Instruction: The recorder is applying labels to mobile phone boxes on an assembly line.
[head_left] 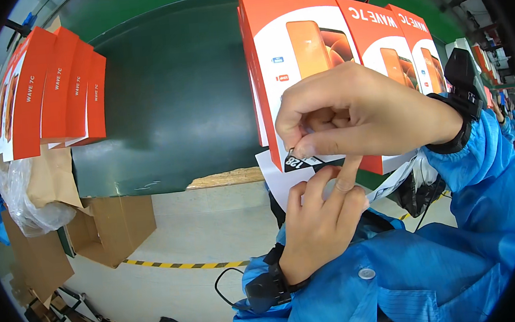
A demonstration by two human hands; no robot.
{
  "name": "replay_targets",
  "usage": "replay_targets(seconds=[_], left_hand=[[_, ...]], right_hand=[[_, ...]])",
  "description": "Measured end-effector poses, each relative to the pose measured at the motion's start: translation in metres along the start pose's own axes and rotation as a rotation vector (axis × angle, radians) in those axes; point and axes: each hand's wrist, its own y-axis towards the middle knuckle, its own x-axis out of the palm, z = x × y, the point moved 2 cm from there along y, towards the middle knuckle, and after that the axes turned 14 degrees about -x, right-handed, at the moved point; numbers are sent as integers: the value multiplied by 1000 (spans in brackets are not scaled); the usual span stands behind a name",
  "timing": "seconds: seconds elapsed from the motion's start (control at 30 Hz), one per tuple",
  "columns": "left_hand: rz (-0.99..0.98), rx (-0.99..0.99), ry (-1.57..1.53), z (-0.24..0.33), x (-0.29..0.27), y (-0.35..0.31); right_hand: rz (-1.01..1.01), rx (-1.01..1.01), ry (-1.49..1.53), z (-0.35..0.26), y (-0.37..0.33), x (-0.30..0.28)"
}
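My right hand (365,113) is closed, thumb and index finger pinching a small black sticker (298,161) with white print at the lower corner of an orange-and-white phone box (272,45). That box stands at the front of a group on the right, its printed face toward me. Just below, my left hand (323,225) has its fingers partly curled over a white sticker sheet (275,174), which shows on both sides of the hand. Its index finger reaches up to the right thumb. The left thumb is hidden.
More phone boxes (390,44) stand behind the front one. Another row of orange boxes (70,85) stands at the left of the dark green table (174,101), whose near edge is chipped. An open carton (120,226) and clear plastic (37,202) lie at the lower left.
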Motion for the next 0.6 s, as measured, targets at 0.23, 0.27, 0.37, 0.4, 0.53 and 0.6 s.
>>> replay_targets(seconds=[0.23,0.27,0.37,0.4,0.53,0.6], left_hand=[[57,-22,-7,-1,3,0],[57,-23,-8,-1,3,0],[49,-29,-9,-1,2,-1],[31,-21,-16,-1,2,-1],[-1,-21,-27,-1,1,-1],[14,-30,-19,0,2,0]], right_hand=[[26,-23,-23,-1,-1,2],[28,-20,-20,-1,-1,2],[44,-45,22,2,-2,3],[44,-44,22,1,-2,3],[30,-42,-15,2,-3,2],[33,-52,-26,4,-4,3]])
